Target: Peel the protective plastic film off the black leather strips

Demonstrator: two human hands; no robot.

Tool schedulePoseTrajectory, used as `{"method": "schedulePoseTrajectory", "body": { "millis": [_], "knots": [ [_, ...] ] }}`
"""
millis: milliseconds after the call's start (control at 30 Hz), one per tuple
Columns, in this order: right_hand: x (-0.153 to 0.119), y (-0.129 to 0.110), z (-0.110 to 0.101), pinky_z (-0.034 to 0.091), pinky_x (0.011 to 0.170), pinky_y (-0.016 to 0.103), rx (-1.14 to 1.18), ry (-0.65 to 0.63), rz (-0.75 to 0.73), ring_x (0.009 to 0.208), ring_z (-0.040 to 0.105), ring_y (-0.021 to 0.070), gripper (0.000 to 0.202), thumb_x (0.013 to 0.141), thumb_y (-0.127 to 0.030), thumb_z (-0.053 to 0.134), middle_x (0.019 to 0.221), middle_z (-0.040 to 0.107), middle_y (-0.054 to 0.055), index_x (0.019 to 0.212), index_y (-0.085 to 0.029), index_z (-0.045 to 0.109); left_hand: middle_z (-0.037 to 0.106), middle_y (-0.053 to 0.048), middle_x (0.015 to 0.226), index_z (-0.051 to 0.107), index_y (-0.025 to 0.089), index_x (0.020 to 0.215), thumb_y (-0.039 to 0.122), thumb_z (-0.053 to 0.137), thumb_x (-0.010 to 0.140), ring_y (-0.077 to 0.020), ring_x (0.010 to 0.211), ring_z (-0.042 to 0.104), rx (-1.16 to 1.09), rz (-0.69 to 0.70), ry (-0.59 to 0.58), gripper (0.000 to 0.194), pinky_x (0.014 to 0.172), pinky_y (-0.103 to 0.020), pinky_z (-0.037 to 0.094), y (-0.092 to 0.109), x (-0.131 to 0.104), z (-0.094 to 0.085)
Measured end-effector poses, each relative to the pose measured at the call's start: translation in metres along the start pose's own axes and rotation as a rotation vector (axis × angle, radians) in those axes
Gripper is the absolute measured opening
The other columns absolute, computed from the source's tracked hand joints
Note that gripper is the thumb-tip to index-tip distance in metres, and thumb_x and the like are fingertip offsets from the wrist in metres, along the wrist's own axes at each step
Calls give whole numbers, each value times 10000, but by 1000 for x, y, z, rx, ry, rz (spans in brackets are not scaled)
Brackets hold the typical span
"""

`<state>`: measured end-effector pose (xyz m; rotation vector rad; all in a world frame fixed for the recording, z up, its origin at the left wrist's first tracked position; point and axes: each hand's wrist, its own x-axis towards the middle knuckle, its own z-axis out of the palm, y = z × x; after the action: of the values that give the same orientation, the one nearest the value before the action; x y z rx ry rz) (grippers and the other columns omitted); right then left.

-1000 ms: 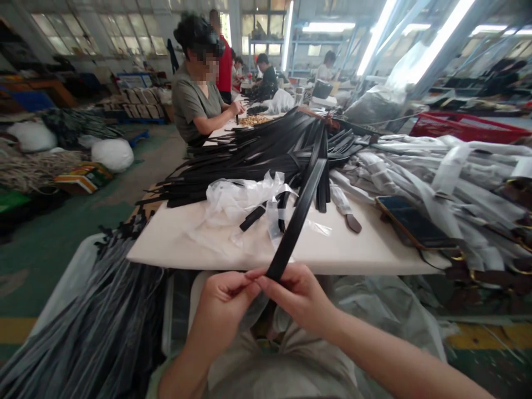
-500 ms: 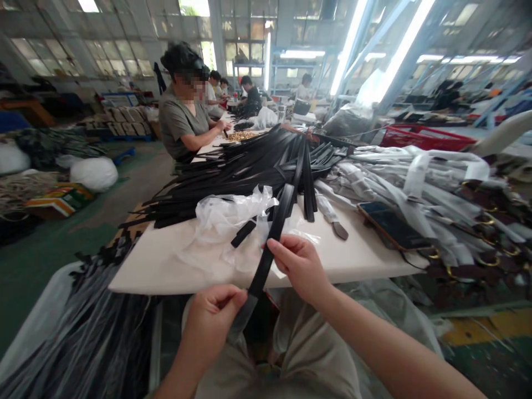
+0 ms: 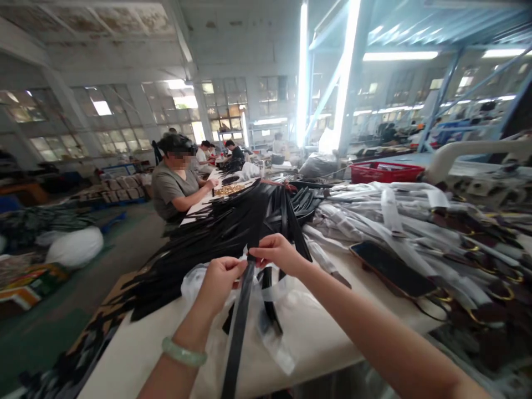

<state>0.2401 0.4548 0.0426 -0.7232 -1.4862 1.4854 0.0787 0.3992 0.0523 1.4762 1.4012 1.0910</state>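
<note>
A long black strap (image 3: 238,343) runs from the pile toward the table's near edge, crossing between my hands. Its lower length looks greyer, as if under a clear plastic film. My left hand (image 3: 222,280), with a pale green bangle (image 3: 184,352) on the wrist, pinches the strap's left edge, with a bit of clear film at the fingertips. Just above it, my right hand (image 3: 280,255) is closed on the strap between thumb and fingers. Crumpled clear plastic (image 3: 193,282) lies beside and under the hands. Another black strap end (image 3: 272,316) shows to the right, partly under clear plastic.
A heap of black straps (image 3: 199,238) covers the table's left and middle. White-wrapped straps (image 3: 399,221) with brass-coloured rings pile up at right, beside a dark phone-like slab (image 3: 393,269). Behind stands a red basket (image 3: 386,172). A co-worker (image 3: 174,183) sits at the far left side.
My view has tilted up. Both hands have moved up along the strap, away from its near end, and are now close together. The strap's near part now hangs toward me.
</note>
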Motion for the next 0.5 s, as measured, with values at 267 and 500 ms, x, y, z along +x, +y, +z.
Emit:
{"method": "schedulePoseTrajectory", "body": {
  "millis": [267,500],
  "knots": [
    [-2,32,-7,442,405,200,141,-73,23,414,551,105,522,613,-618,786,501,585,-14,675,-121,639,443,27,448,639,150,495,402,593,759,-125,476,381,248,79,77,368,491,-248,248,-6,0,5],
    [9,31,-29,312,363,166,317,148,-32,366,429,50,448,668,-536,779,434,488,-51,603,-130,602,446,23,477,611,155,488,420,595,771,-135,508,383,346,50,0,388,502,-249,269,2,4,16]
  ]
}}
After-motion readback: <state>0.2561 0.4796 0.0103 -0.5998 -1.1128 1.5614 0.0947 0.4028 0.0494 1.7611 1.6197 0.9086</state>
